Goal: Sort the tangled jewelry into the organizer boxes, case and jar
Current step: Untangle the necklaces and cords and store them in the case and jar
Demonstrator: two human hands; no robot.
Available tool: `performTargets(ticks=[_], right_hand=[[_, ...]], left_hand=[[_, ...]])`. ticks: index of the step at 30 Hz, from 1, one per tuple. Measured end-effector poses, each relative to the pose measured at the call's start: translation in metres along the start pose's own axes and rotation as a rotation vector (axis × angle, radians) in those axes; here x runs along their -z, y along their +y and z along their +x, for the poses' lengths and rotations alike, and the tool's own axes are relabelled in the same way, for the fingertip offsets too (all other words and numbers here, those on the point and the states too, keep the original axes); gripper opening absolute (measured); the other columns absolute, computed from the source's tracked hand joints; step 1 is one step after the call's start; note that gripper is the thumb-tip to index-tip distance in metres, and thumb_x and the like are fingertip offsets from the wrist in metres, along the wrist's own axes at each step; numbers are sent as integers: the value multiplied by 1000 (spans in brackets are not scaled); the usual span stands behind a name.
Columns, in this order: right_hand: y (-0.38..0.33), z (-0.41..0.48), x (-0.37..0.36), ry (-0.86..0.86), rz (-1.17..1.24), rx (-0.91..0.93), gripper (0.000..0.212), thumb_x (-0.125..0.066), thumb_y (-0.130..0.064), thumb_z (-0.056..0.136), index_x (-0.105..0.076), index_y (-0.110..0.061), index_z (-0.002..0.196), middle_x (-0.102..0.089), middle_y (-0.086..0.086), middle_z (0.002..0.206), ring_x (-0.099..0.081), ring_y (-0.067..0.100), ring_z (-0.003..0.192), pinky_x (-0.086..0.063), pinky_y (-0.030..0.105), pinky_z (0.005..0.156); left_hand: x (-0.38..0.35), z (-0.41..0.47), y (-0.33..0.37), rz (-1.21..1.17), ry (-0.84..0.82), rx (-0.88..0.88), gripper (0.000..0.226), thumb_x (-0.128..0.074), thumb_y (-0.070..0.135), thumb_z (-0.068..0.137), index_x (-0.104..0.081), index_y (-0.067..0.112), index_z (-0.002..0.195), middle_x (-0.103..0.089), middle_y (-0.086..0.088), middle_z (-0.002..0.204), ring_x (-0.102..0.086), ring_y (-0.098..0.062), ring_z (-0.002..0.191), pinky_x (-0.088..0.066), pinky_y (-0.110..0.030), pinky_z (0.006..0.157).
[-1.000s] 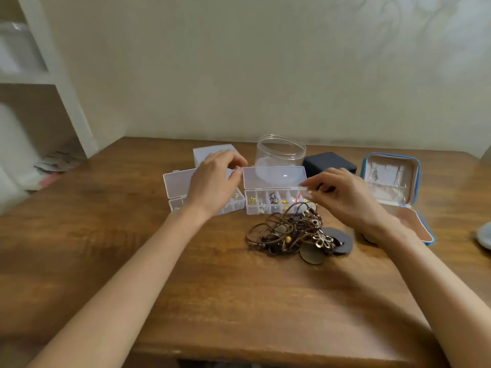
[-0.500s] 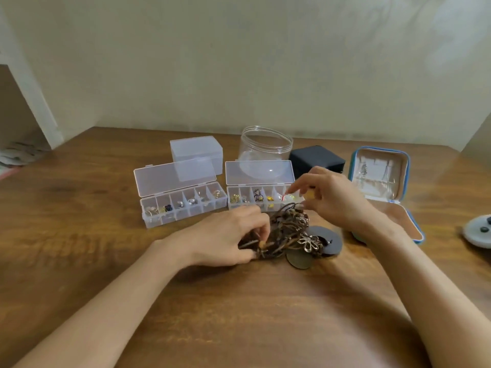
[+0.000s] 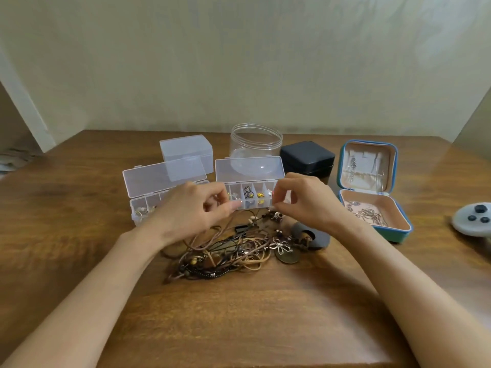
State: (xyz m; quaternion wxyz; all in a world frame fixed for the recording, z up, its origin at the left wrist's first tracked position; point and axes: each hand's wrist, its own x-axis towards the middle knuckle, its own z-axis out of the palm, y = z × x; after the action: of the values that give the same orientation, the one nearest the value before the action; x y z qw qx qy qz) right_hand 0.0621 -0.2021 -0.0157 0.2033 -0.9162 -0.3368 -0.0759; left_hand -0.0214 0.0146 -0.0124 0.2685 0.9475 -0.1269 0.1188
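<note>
Here, head view: a brown wooden table [image 3: 79, 248] stands against a pale plain wall [image 3: 239, 62].
A tangled heap of cord necklaces [image 3: 233, 251] lies mid-table before open clear plastic organizer boxes [image 3: 164, 179], a clear round jar [image 3: 256, 144] and an open teal zip case [image 3: 369, 181]. Above it, the left hand [image 3: 191, 208] pinches a brown cord [image 3: 212, 229] with curled fingers; the right hand [image 3: 305, 203] pinches a beaded strand [image 3: 276, 217] between thumb and forefinger.
</note>
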Motion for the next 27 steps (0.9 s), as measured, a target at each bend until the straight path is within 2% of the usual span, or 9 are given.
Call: performTargets(ticks=[2,5,7,10,14,16,18,22,27], right_hand=[[0,1,3,22,67,1,9,-68,-26,84,-61,-33,85,-55,-16,86,-47,-2,69,-36,21,61],[-2,-1,-1,-135,-50,30,21,-68,-37,83,-65,-35,105,-55,-13,94,-49,2,79,-40,23,66],[-6,-1,-8,-164,-121,28,15,-67,-37,85,-67,-32,99,-54,-9,99,-52,8,88,-41,24,69],[-5,0,-6,-38,-54,28,6,-68,-31,85,-64,-27,86,-56,-7,100,-54,11,90,-45,27,72],[-9,-3,9,121,496,11,7,-65,-19,88,-60,-17,84,-70,0,92,-64,12,85,-52,30,72],[-18,-7,12,150,781,-1,9,-58,-11,93,-54,-3,89,-72,6,83,-69,17,81,-55,28,73],[-22,-8,15,202,1031,-17,7,-52,-7,95,-50,-2,90,-69,8,73,-69,22,73,-56,31,71],[-18,-5,25,325,1464,-63,17,-43,-3,97,-47,-9,82,-60,7,65,-64,23,63,-54,35,67],[-8,-1,35,440,1802,-42,15,-40,-5,98,-44,-9,84,-58,4,68,-59,15,61,-53,28,65]], left_hand=[[-9,2,4,19,-2,-32,21,-56,50,83,-51,32,73,-57,7,65,-51,-2,58,-41,-12,56],[-22,4,6,159,-146,-73,28,-61,56,79,-57,31,89,-52,15,82,-47,1,73,-41,-15,67],[-24,4,5,176,-248,-42,44,-61,60,76,-56,30,107,-48,16,94,-44,2,83,-41,-18,74],[-22,3,7,158,-320,-15,61,-62,62,73,-47,30,123,-42,16,110,-40,1,91,-37,-15,75],[-21,3,9,132,-303,-14,60,-64,58,75,-48,28,125,-41,15,117,-41,-3,107,-41,-23,90],[-20,3,12,-29,-262,-27,33,-64,42,84,-60,26,112,-48,15,114,-46,-3,106,-41,-23,91],[-16,2,17,-290,-212,1,11,-61,26,88,-67,22,97,-62,14,101,-57,-4,97,-47,-23,86],[-5,2,19,-675,-206,48,18,-56,23,86,-67,9,90,-72,-2,88,-68,-14,91,-51,-22,83],[-5,2,19,-663,-243,58,14,-57,19,88,-66,9,88,-73,-1,87,-68,-8,87,-48,-13,79]])
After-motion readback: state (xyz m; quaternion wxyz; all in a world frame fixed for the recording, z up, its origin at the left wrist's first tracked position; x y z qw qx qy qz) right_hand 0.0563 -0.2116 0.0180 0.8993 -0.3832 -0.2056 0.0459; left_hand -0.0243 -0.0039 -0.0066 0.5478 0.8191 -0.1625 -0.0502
